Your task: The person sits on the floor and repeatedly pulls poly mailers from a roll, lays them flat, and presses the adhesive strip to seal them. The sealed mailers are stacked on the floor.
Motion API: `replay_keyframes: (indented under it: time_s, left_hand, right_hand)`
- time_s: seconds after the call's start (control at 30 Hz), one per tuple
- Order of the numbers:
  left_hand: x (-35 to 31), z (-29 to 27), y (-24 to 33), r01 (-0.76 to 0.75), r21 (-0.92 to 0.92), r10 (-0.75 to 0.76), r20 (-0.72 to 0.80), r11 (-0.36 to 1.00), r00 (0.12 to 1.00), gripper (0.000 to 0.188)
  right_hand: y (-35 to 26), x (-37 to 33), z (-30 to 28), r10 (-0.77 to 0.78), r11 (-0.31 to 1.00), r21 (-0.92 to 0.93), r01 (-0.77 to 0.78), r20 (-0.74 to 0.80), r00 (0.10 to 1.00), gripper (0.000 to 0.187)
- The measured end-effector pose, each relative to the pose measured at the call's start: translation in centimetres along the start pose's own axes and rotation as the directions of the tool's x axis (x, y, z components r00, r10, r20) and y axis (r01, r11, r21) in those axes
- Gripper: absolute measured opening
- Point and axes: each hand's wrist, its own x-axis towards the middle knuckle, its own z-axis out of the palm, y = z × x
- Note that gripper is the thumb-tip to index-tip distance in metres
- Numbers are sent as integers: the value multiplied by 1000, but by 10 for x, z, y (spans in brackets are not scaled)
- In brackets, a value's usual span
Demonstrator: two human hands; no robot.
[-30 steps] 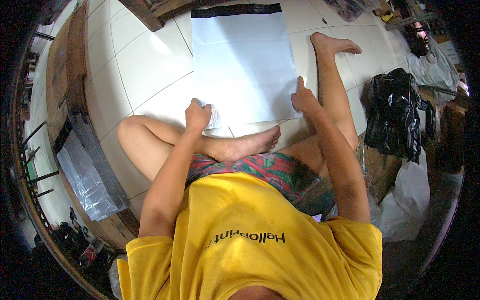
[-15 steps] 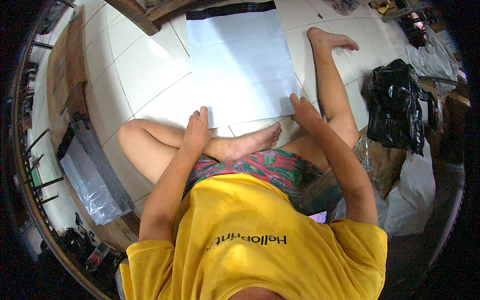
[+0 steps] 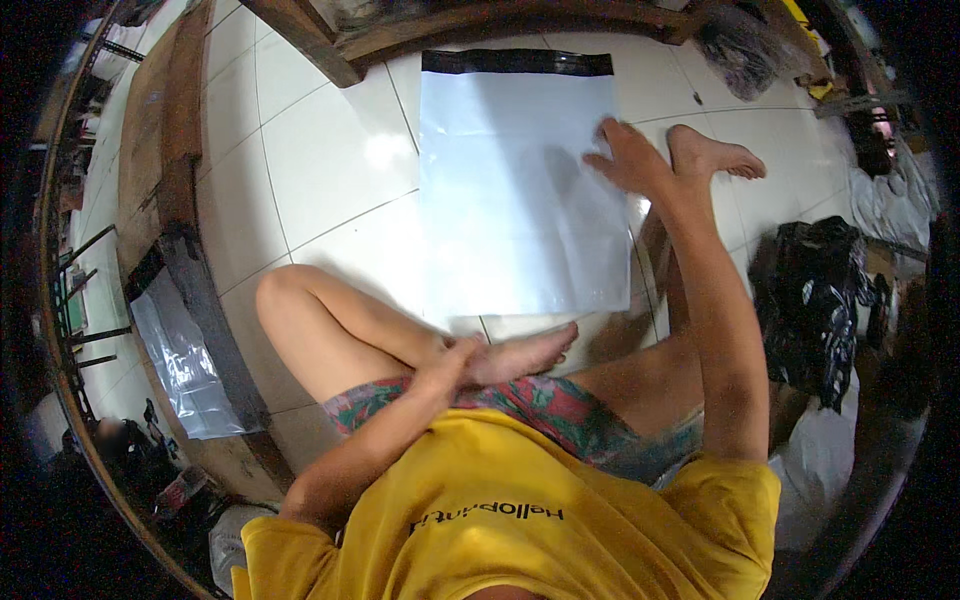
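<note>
A white plastic mailing bag (image 3: 525, 220) with a black strip along its far edge lies flat on the tiles in front of me. My right hand (image 3: 632, 158) hovers over its right edge, fingers apart and holding nothing. It casts a shadow on the bag. My left hand (image 3: 452, 366) is by my ankle, near my bare foot (image 3: 530, 355), and has no contact with the bag. Its fingers are blurred, so their pose is unclear.
Wooden beams (image 3: 510, 32) cross the floor beyond the bag. At left, another folded plastic bag (image 3: 188, 350) lies on a wooden board (image 3: 165, 130). Crumpled black plastic (image 3: 812, 300) sits at right. Clear plastic (image 3: 745, 55) lies at the far right.
Both hands have let go of the bag's near corners. The right hand has moved up along the right edge; the left has drawn back to the ankle. The whole view has shifted.
</note>
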Motion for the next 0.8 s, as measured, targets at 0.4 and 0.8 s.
replay_keyframes:
  time_s: [0.4,0.8]
  left_hand:
    - [46,53,29,394,-734,-384,196,554,903,42]
    - [56,52,25,384,-838,-415,213,388,885,34]
  right_hand:
    - [-51,268,26,-125,966,-228,123,6,992,48]
    - [-59,271,18,-198,951,-221,215,96,976,45]
